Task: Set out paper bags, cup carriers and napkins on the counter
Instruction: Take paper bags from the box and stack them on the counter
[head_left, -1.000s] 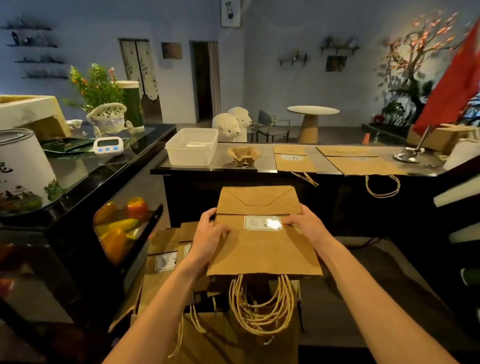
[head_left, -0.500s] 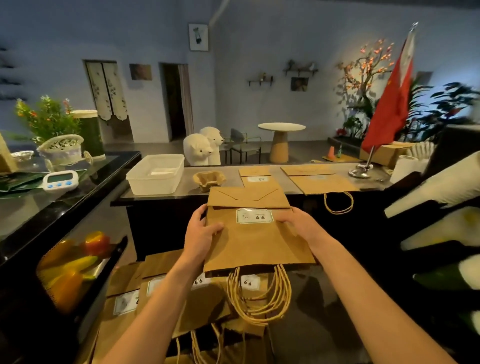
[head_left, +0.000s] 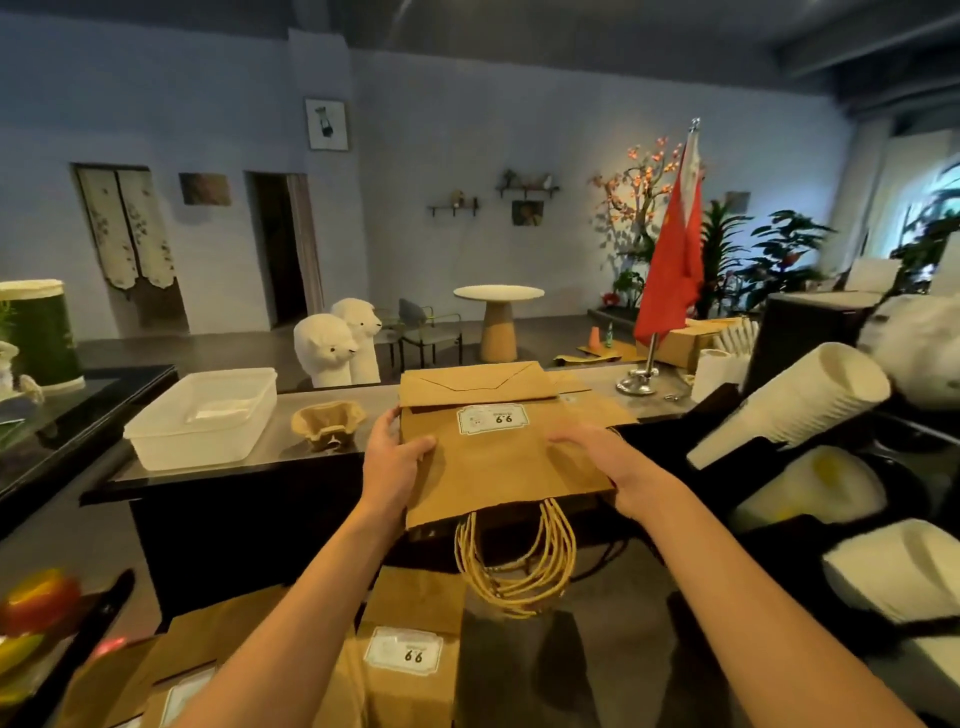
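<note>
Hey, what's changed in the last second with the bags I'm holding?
The bag stack has been lifted and carried forward, from below the counter's edge to level with it. The left hand and right hand still grip its sides. The carrier, tub and bags on the counter have not moved.

Dim bluish light is filling the room; a warm glow is lighting the blossom tree (head_left: 643, 179). The paper bag (head_left: 493, 467) is reading sharp; stacked cups (head_left: 789, 410) are smearing at the distorted right edge.
</note>
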